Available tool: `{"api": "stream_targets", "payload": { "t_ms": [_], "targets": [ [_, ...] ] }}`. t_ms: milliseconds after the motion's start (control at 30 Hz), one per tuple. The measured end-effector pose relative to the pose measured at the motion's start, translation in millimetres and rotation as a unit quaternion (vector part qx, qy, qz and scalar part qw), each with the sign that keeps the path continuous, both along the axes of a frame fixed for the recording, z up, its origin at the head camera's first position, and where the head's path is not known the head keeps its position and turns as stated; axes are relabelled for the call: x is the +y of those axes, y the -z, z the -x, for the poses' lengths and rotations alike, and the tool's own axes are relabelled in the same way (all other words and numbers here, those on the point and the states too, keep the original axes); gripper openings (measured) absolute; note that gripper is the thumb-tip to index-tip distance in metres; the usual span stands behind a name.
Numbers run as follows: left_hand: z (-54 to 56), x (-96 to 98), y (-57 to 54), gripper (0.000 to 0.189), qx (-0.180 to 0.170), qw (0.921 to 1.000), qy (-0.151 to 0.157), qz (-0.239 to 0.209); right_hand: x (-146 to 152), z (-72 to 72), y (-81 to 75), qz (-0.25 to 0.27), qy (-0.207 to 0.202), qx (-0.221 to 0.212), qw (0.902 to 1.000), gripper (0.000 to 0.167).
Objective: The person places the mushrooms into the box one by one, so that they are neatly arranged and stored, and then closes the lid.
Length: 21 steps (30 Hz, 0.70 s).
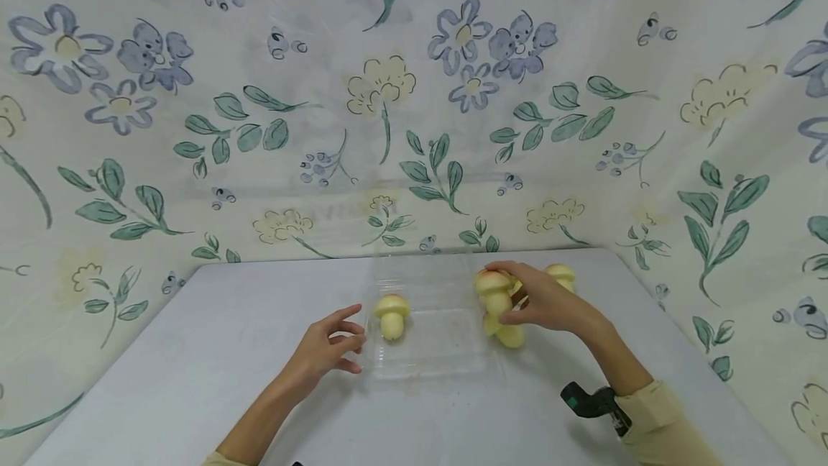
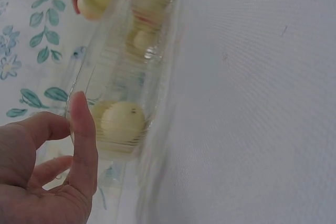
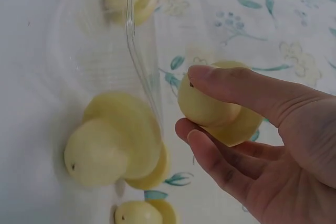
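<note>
A clear plastic box [image 1: 430, 365] stands on the white table, with one pale yellow mushroom-shaped piece [image 1: 391, 318] inside at its left. My right hand [image 1: 550, 300] pinches another yellow mushroom [image 3: 207, 103] between thumb and fingers, raised by the box's right wall. Below it on the table, more mushrooms [image 3: 97, 153] lie close against that wall, partly covered by the hand and the held one in the head view. Beside the box's left wall is my left hand [image 1: 326, 344], fingers loosely spread, fingertips [image 2: 81, 108] right at the rim; it holds nothing.
Another yellow mushroom [image 1: 561, 275] sits farther back on the right, behind my right hand. A floral cloth [image 1: 414, 128] hangs behind the table's far edge. A black wrist device [image 1: 591, 403] sticks out from my right sleeve over the table [image 1: 213, 372].
</note>
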<state>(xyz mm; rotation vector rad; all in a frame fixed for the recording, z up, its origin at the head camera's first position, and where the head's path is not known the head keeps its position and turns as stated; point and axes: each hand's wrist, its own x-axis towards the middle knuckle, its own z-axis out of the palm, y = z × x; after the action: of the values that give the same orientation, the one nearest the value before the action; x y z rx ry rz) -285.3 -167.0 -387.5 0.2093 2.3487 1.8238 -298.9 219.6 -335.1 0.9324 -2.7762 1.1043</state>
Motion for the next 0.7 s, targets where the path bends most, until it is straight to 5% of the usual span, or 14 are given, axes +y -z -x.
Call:
{"api": "stream_targets", "payload": {
  "t_ms": [267,700],
  "targets": [
    [-0.8,-0.2,-0.2,0.063,0.0,1.0,0.004,-0.001,-23.3,6.7,0.2,-0.004,-0.014,0.015,0.9998,0.077],
    [-1.2,0.0,0.7,0.063,0.007,0.9999,0.008,0.0,-59.4,15.7,-0.8,0.003,-0.024,-0.03,0.9992,0.078]
  ]
}}
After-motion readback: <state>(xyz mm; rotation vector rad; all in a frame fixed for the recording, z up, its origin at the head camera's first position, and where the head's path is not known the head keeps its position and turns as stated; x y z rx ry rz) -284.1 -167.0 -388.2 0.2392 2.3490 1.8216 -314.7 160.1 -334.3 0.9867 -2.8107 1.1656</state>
